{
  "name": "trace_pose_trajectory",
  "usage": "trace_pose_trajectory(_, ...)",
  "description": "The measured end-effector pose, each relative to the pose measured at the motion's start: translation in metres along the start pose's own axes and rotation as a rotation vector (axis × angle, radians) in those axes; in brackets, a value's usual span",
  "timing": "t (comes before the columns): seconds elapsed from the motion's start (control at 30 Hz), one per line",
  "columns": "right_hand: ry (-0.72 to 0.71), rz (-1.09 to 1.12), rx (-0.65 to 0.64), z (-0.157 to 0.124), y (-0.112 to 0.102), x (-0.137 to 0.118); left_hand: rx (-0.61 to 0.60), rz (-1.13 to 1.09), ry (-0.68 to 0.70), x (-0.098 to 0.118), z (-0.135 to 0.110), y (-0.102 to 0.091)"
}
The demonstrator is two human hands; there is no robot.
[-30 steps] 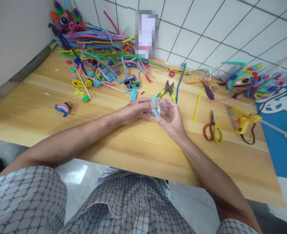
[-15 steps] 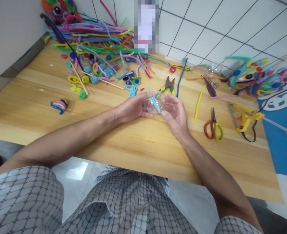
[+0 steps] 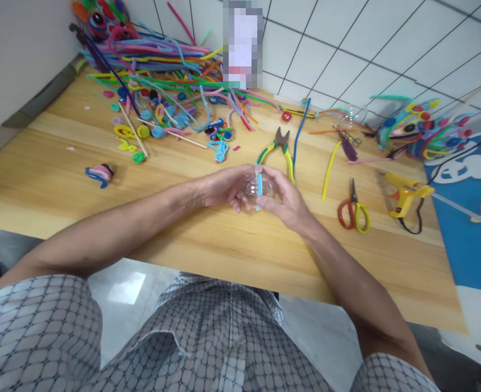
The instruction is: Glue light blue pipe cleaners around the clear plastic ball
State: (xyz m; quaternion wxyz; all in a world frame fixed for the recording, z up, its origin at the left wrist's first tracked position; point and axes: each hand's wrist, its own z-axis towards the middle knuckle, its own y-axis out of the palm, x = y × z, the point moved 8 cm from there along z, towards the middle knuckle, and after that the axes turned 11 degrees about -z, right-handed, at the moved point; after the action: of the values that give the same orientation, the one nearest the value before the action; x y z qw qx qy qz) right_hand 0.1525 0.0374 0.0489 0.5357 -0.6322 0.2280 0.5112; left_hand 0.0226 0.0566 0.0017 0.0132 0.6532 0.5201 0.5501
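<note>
Both hands meet over the middle of the wooden table (image 3: 232, 245). Between them is a clear plastic ball (image 3: 260, 188) with a light blue pipe cleaner (image 3: 259, 181) wrapped round it. My left hand (image 3: 227, 188) curls its fingers round the ball's left side. My right hand (image 3: 286, 197) closes on its right side, thumb on top. The ball is held just above the tabletop.
Green-and-yellow pliers (image 3: 279, 147) lie just behind the hands. Red-and-yellow scissors (image 3: 353, 209) and a yellow glue gun (image 3: 404, 195) lie to the right. A heap of coloured pipe cleaners (image 3: 171, 76) fills the back left, another pile (image 3: 420, 130) the back right. A small coiled piece (image 3: 100, 173) lies left.
Both hands have drawn the ball a little toward me and closed more tightly round it. The blue pipe cleaner now stands upright across the ball.
</note>
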Motion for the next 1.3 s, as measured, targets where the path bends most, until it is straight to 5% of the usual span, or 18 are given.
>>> trace_pose_trajectory(0.23, 0.081, 0.271, 0.069, 0.01, -0.005, 0.02, -0.04, 0.09, 0.073, 0.006, 0.003, 0.006)
trace_pose_trajectory(0.47, 0.15, 0.322, 0.178, 0.012, -0.017, 0.031, 0.175, 0.564, 0.585, 0.038, -0.016, 0.013)
trace_pose_trajectory(0.8, 0.096, 0.19, 0.189, 0.008, -0.025, 0.028, 0.032, 0.823, 0.975, 0.04, -0.01, 0.03)
trace_pose_trajectory(1.17, -0.206, -0.159, 0.536, -0.017, -0.051, -0.017, 0.136, 0.892, 0.965, 0.031, -0.01, 0.021)
trace_pose_trajectory(1.3, -0.129, -0.169, 0.668, -0.02, -0.079, -0.024, 0.147, 0.886, 0.925, 0.027, -0.011, 0.021)
